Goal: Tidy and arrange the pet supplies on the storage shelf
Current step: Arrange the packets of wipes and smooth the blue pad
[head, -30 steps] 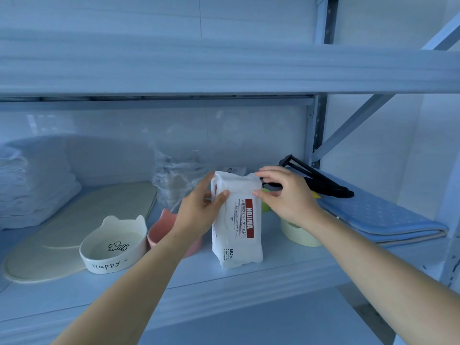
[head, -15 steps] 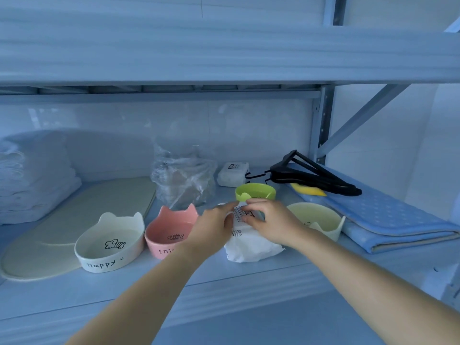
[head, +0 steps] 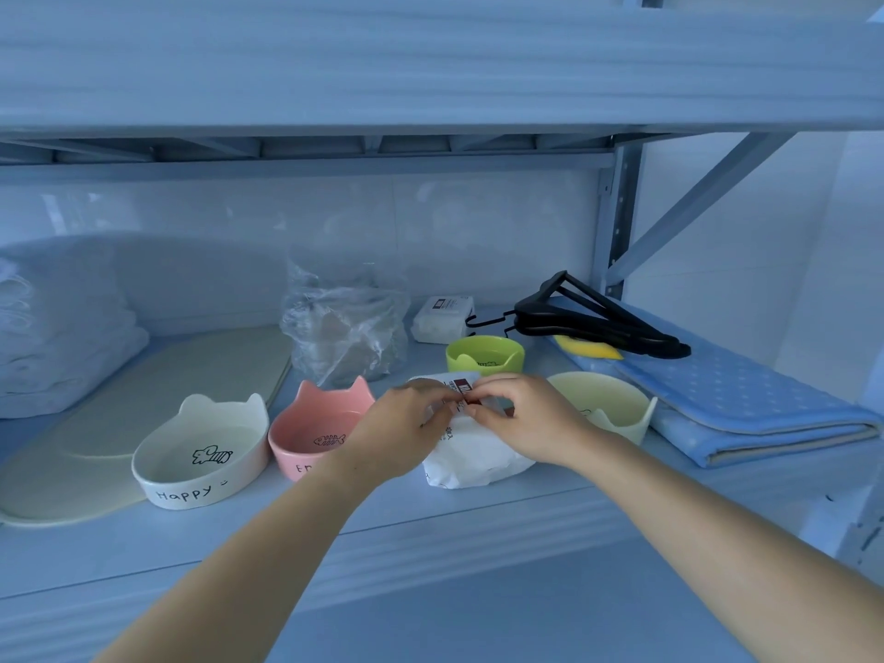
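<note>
Shelf point(head: 478, 512) front strip open along the edge. Wipes pack point(head: 473, 459) hemmed in: pink bowl point(head: 311, 423) just left, cream bowl point(head: 607, 399) just right, green bowl point(head: 483, 356) behind. Narrow gap between plastic bag point(head: 344, 327) and green bowl. Upper shelf point(head: 430, 64) caps overhead room.

Four cat-ear bowls point(head: 201, 452) point(head: 320, 423) point(head: 484, 356) point(head: 602, 399), two wipe packs point(head: 471, 459) point(head: 442, 318), two mats point(head: 191, 375) point(head: 746, 399), one plastic bag point(head: 344, 327).

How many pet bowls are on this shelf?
4. A white bowl front left, a pink bowl beside it, a green bowl behind the white pack, a pale yellow bowl right of that pack. Another might hide behind the plastic bag.
</note>
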`<move>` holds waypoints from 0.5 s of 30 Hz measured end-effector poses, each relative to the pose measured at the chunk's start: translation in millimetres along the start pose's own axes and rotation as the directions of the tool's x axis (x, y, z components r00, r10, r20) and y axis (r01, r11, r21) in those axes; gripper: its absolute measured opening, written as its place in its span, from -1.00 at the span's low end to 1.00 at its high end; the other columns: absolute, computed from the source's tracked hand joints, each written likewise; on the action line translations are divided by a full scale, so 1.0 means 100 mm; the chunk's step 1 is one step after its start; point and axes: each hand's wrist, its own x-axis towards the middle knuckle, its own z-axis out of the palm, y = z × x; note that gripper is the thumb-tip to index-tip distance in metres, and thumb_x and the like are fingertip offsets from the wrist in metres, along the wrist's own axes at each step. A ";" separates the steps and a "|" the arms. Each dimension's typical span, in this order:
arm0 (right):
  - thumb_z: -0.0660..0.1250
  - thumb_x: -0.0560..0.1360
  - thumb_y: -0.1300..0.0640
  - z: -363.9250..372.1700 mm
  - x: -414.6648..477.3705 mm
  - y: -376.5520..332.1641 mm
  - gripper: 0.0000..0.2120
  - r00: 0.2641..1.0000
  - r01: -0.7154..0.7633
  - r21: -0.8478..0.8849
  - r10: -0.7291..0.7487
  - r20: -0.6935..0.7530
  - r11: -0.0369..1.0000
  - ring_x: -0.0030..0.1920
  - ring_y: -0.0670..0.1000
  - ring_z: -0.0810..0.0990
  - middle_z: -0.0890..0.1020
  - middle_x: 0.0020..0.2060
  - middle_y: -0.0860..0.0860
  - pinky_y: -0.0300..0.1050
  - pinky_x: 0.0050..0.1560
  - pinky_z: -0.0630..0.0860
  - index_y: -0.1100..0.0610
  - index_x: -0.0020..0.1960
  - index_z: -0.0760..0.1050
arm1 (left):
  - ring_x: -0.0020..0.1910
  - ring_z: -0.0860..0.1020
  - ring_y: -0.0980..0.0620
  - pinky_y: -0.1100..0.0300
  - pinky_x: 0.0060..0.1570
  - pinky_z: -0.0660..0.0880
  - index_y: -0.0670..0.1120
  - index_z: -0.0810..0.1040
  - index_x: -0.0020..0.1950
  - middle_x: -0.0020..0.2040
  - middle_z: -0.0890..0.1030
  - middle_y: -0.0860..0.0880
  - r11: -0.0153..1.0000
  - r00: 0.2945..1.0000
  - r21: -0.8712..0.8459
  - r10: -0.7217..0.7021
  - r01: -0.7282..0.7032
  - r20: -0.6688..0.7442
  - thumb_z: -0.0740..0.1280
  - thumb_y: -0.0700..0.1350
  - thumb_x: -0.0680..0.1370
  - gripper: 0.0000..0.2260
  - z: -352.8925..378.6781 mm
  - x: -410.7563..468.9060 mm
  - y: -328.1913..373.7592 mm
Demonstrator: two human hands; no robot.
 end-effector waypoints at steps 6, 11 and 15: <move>0.34 0.49 0.02 -0.12 -0.06 -0.01 -0.79 0.998 -0.016 -0.078 0.012 -0.056 0.997 0.10 -0.15 0.53 0.62 0.07 -0.12 -0.25 0.04 0.48 0.03 0.09 0.60 | 0.03 0.54 0.09 0.24 0.00 0.46 0.05 0.59 0.13 0.13 0.58 0.09 0.996 0.999 0.078 -0.029 0.031 -0.031 0.27 -0.07 0.55 -0.81 -0.06 0.00 0.02; 0.35 0.48 0.08 -0.51 -0.18 0.10 -0.81 0.987 -0.006 -0.128 -0.015 -0.162 0.992 0.04 -0.18 0.53 0.62 0.03 -0.13 -0.30 0.00 0.47 0.04 0.09 0.60 | -0.25 0.51 0.17 0.48 -0.34 0.31 0.13 0.58 0.10 0.07 0.59 0.15 0.999 0.996 0.034 0.000 0.003 -0.089 0.30 -0.06 0.53 -0.82 -0.03 0.19 0.24; 0.39 0.45 0.16 -0.87 -0.35 0.32 -0.82 0.963 -0.078 -0.110 0.046 -0.264 0.991 -0.03 -0.18 0.52 0.60 -0.05 -0.13 -0.23 0.00 0.52 0.07 0.05 0.61 | -0.27 0.42 0.21 0.49 -0.28 0.26 0.09 0.59 0.11 0.11 0.58 0.14 0.995 0.990 0.031 0.096 -0.093 -0.102 0.34 -0.07 0.51 -0.80 0.17 0.38 0.52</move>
